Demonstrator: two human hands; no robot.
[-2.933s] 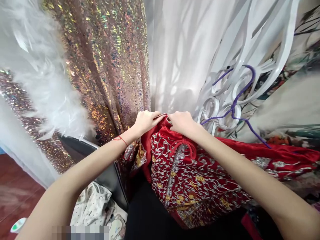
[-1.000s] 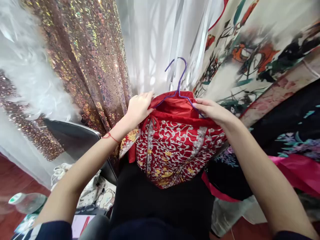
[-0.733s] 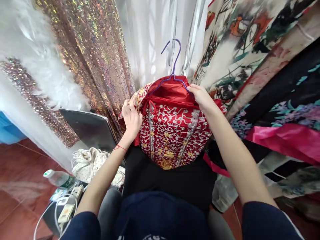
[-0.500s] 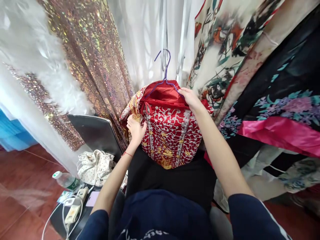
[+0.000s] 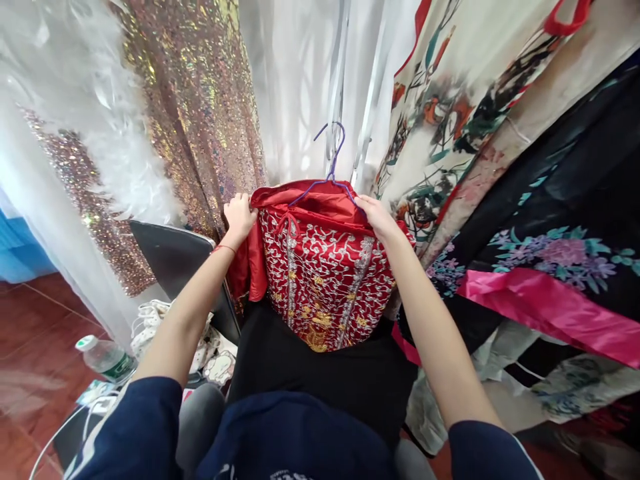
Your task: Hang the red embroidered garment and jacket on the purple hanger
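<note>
A red embroidered garment (image 5: 325,273) with silver and gold stitching hangs on a purple wire hanger (image 5: 330,167) in front of me. My left hand (image 5: 239,217) is closed on the garment's left shoulder edge. On the right shoulder, my right hand (image 5: 376,215) grips the fabric over the hanger arm. The hanger's hook points up, free, before white curtains (image 5: 300,87).
A gold sequinned dress (image 5: 200,113) and white feathers (image 5: 115,153) hang at left. Floral white and black garments (image 5: 525,200) hang at right. A dark chair back (image 5: 175,260), a patterned bag (image 5: 210,353), a water bottle (image 5: 105,359) and cables lie lower left on the red floor.
My left hand rose from the garment's lower left side to its left shoulder and pulled the fabric straight. The view tilted down and left; the garment now sits squarely on the hanger.
</note>
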